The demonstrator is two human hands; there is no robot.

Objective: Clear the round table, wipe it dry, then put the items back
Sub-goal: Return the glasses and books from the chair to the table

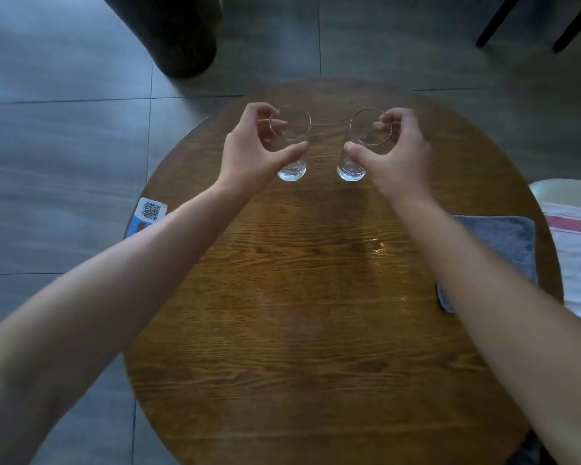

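Note:
Two clear drinking glasses stand upright on the far half of the round wooden table. My left hand curls around the left glass, thumb across its front and fingers at the rim. My right hand wraps the right glass the same way. Both glass bases rest on the wood, about a hand's width apart. A folded grey cloth lies at the table's right edge, partly under my right forearm. A small wet shine shows on the wood left of the cloth.
A card with a QR code pokes out at the table's left edge. A white towel with a red stripe lies on a seat to the right. A dark round base and black chair legs stand on the grey tiled floor beyond.

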